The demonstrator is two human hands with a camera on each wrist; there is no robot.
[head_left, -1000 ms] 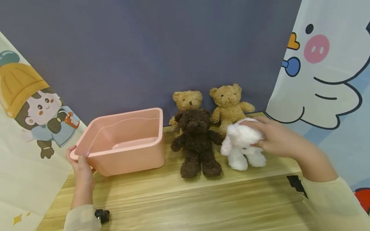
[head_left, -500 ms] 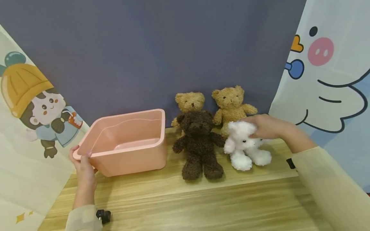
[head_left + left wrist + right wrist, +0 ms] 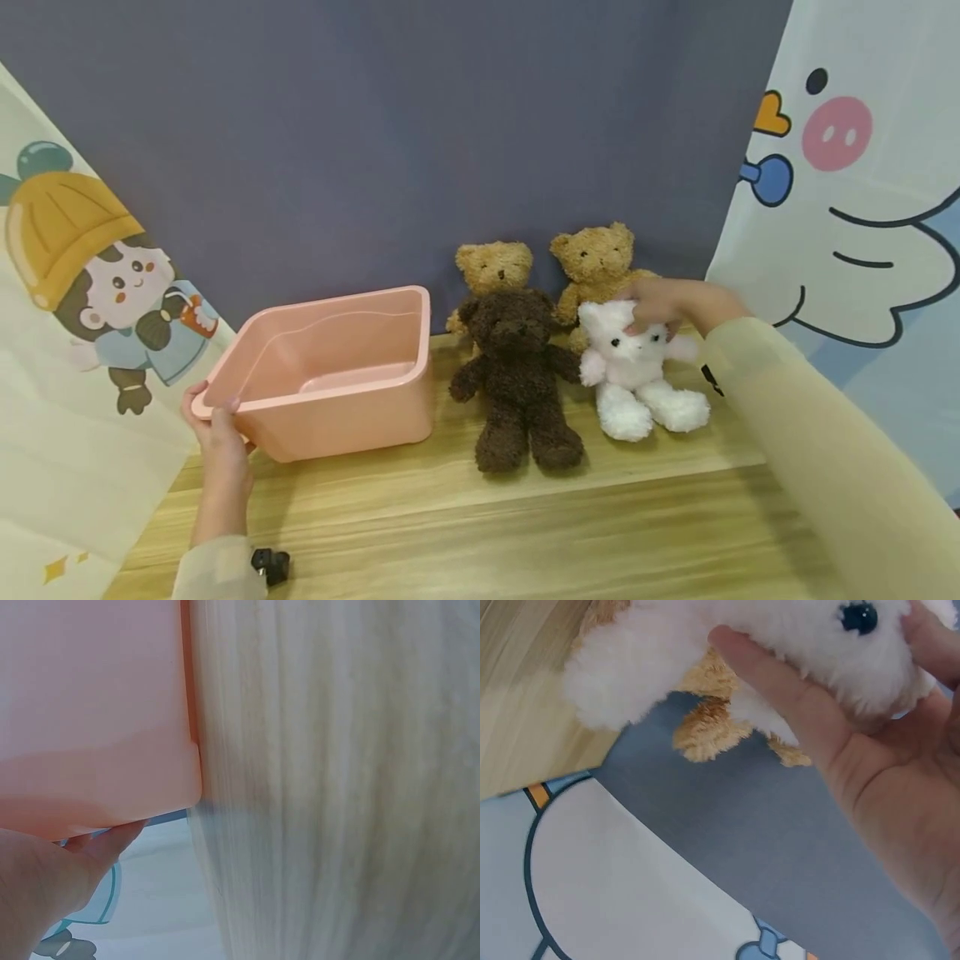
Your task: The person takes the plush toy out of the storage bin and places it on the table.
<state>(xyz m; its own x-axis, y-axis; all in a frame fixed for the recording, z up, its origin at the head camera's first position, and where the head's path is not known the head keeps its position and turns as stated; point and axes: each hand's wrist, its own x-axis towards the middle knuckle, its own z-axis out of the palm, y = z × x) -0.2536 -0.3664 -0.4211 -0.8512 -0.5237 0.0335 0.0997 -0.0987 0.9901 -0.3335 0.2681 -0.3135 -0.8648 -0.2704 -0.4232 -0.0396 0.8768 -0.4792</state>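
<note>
My left hand (image 3: 222,442) grips the near left corner of a pink plastic bin (image 3: 352,427), its thumb over the rim. The left wrist view shows that hand's fingers (image 3: 112,841) against the bin's side wall (image 3: 90,712). At the right, a white plush toy (image 3: 632,377) with black eyes and pale pink paws sits upright on the wooden surface. My right hand (image 3: 663,302) holds it by the head from behind, a finger across its face. In the right wrist view, the thumb and fingers (image 3: 795,697) lie on either side of the white head (image 3: 825,652).
A dark brown teddy bear (image 3: 519,367) sits between the bin and the white toy. Two tan teddy bears (image 3: 495,265) lean on the grey backdrop (image 3: 480,125) behind. The wooden tabletop (image 3: 525,533) extends in front. Printed cartoon curtains (image 3: 862,242) flank both sides.
The white plush toy's bowed head has come up and its face now points forward. My right hand has moved slightly up and left with the head. The left hand and bin stay put.
</note>
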